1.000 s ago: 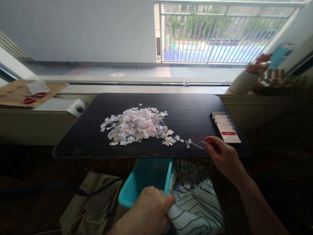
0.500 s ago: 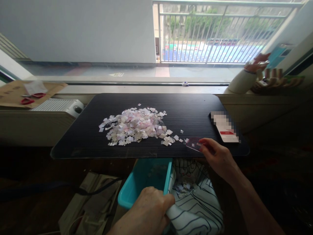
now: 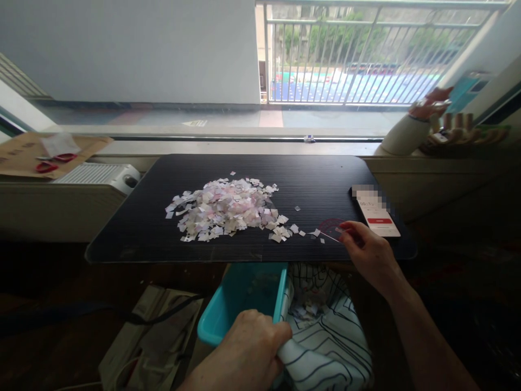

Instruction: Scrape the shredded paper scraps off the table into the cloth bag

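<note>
A heap of small pale paper scraps (image 3: 228,209) lies on the black table (image 3: 313,184), with several stray pieces trailing right. My right hand (image 3: 368,247) pinches a clear, reddish-marked protractor (image 3: 330,228) just above the table, close to the stray scraps. Below the table edge, my left hand (image 3: 252,339) is closed on a white striped cloth (image 3: 321,355), beside the turquoise bin (image 3: 211,331). Its fingertips are hidden, so whether they also grip the bin's rim I cannot tell. More scraps (image 3: 307,309) rest in a hollow of the cloth, and some show dimly inside the bin.
A phone (image 3: 376,214) lies at the table's right end. On the left ledge are red-handled scissors (image 3: 55,163) on brown paper. A white vase-like object (image 3: 407,133) stands at the right of the windowsill. An open box (image 3: 150,336) sits on the floor at left.
My right hand has shifted slightly right and away from me, tilting the protractor. A few stray scraps beside it have changed place. My left hand stays on the cloth.
</note>
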The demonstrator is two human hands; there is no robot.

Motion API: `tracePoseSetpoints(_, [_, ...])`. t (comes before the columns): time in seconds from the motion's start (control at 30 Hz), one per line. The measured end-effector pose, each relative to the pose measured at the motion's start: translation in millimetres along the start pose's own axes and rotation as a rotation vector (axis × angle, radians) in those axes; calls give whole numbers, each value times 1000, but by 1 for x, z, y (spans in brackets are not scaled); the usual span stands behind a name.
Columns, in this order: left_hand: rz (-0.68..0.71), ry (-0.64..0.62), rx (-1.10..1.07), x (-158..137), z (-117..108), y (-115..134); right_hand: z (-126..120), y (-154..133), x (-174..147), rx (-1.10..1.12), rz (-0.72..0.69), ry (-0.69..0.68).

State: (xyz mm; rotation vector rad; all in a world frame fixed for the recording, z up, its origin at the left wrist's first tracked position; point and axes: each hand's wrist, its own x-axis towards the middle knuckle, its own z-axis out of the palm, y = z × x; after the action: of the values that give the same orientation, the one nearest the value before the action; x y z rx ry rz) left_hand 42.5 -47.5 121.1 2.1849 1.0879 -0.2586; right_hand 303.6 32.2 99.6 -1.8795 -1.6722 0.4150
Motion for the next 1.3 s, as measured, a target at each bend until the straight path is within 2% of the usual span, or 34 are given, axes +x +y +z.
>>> tracePoseSetpoints(0.1, [0, 11, 15, 1, 0, 0, -2, 0, -1, -2, -4, -21])
tracePoseSetpoints(0.27, [10, 16, 18, 3, -1, 1, -8, 9, -4, -68, 28, 47])
tracePoseSetpoints(0.47, [9, 35, 11, 4, 1, 3, -14, 15, -8, -63, 34, 51])
tracePoseSetpoints(0.6, [23, 37, 8, 4, 0, 4, -10, 12, -6, 13, -7, 5])
tracePoseSetpoints(0.77, [27, 24, 4, 2, -1, 4, -15, 11, -12, -100, 32, 35])
tracePoseSetpoints(0.9, [28, 26, 4, 2, 0, 4, -21, 12, -18, -45, 37, -24])
tracePoseSetpoints(1.03, [27, 27, 8, 2, 1, 5, -17, 12, -13, -41, 23, 43])
tracePoseSetpoints(1.2, [29, 19, -11, 3, 0, 5, -3, 6, 2, -22, -45, -16])
tracePoseSetpoints(1.3, [24, 9, -13, 2, -1, 4, -2, 2, 5, -6, -61, 0])
